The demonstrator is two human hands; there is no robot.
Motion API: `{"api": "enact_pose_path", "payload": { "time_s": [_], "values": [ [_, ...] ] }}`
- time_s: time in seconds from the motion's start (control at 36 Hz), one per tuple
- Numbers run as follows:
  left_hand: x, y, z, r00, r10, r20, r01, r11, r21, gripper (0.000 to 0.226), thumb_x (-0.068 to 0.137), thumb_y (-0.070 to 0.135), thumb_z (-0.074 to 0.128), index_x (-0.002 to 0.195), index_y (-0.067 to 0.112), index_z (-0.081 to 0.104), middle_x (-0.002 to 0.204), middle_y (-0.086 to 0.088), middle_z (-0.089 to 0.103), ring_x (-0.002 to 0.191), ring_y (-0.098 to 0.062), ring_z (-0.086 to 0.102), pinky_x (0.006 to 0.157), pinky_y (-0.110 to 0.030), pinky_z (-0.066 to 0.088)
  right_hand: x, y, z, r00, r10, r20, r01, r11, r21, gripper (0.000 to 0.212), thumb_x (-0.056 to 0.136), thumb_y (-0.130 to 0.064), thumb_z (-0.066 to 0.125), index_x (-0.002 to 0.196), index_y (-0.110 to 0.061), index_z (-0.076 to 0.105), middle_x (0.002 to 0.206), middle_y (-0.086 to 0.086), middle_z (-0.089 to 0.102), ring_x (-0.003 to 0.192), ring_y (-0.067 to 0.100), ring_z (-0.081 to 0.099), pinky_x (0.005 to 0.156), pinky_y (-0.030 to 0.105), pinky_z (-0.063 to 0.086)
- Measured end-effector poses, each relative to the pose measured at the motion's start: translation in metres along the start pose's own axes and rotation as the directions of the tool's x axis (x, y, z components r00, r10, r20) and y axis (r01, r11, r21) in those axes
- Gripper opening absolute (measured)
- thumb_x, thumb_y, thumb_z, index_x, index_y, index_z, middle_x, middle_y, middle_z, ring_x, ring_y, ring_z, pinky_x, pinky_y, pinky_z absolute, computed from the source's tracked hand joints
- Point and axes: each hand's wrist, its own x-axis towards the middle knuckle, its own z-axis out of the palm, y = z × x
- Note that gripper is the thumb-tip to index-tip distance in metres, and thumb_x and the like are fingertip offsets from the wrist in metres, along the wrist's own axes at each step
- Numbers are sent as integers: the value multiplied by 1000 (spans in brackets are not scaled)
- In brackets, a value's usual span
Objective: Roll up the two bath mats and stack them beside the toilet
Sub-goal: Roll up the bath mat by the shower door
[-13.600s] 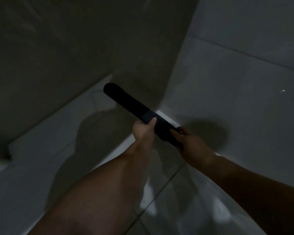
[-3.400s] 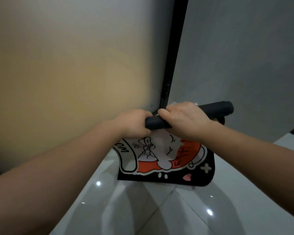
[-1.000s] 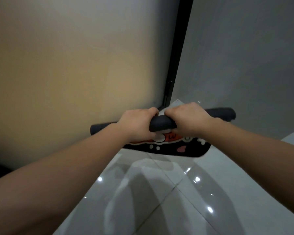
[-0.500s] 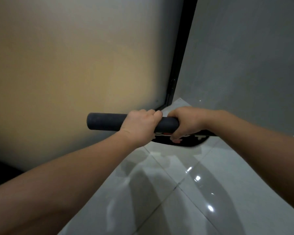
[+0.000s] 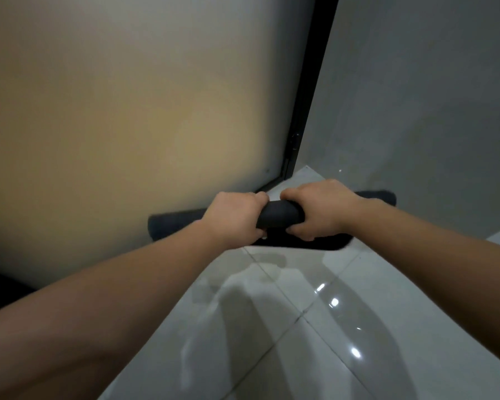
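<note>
A bath mat, rolled into a long dark grey tube, lies across the view just above the white tiled floor. My left hand grips the roll left of its middle. My right hand grips it right of the middle, knuckles up. A narrow black strip of the mat's last edge shows flat on the floor under the roll. The printed picture side is hidden inside the roll. The other mat and the toilet are out of view.
A frosted glass door panel glowing yellowish fills the left. Its black frame runs down to the floor corner behind the roll. A grey wall stands on the right. Glossy tiles stretch toward me.
The printed part of the mat has been wound into the roll; only a thin black edge still shows. My right hand has shifted up onto the top of the tube.
</note>
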Motion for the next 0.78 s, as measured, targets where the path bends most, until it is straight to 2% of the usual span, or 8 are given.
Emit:
{"api": "enact_pose_path", "payload": {
  "time_s": [0.08,0.19,0.28,0.39,0.56,0.67,0.72,0.78],
  "values": [
    [-1,4,1,992,81,-98,-70,992,109,35,81,35,59,111,23,45,106,1,61,93,-25,61,63,-33,35,2,2,-3,979,46,197,-90,970,225,46,71,-41,72,112,-33,53,90,-9,61,82,18,59,69,30,44],
    [2,7,0,995,61,-84,-53,994,98,43,79,39,62,115,23,44,110,1,59,97,-25,60,67,-36,40,0,3,-4,977,92,194,-139,960,242,25,64,-31,72,78,-33,51,72,-8,63,66,14,57,54,26,39],
    [3,6,-4,1000,19,11,-18,998,-64,59,73,46,65,123,26,41,116,4,59,102,-22,60,75,-35,45,-3,3,1,996,47,73,-53,996,76,23,70,-30,66,82,-32,46,77,-8,61,69,17,56,56,28,34],
    [7,2,-13,952,-97,292,212,894,-394,81,66,54,73,133,31,35,110,12,55,94,-16,58,81,-31,46,-5,7,13,972,-157,-176,119,970,-212,22,82,-32,59,100,-22,51,89,-3,61,78,22,60,59,30,32],
    [6,-3,-9,937,-77,340,220,887,-407,47,68,49,74,107,30,57,95,8,65,87,-18,62,77,-33,51,0,7,28,898,-282,-339,183,938,-296,31,63,-23,75,89,-15,58,70,4,61,56,27,58,47,30,38],
    [1,-2,0,993,-60,105,71,992,-104,38,74,46,63,105,27,53,97,5,66,89,-21,62,69,-32,44,5,2,13,995,-85,-56,82,995,-50,43,74,-36,68,112,-25,52,97,-2,61,87,23,61,65,32,42],
    [-1,-1,6,999,-2,-46,3,999,32,34,79,42,58,107,25,50,103,4,64,92,-23,62,67,-33,42,8,4,4,989,44,142,-58,994,93,54,72,-43,71,119,-30,50,103,-5,62,94,22,60,69,30,40],
    [-2,1,8,992,14,-122,-6,998,64,34,81,39,57,111,24,48,107,3,62,93,-24,61,65,-34,38,10,8,-2,972,96,217,-135,976,173,52,69,-45,75,114,-31,53,99,-6,64,89,21,60,66,30,41]
  ]
}}
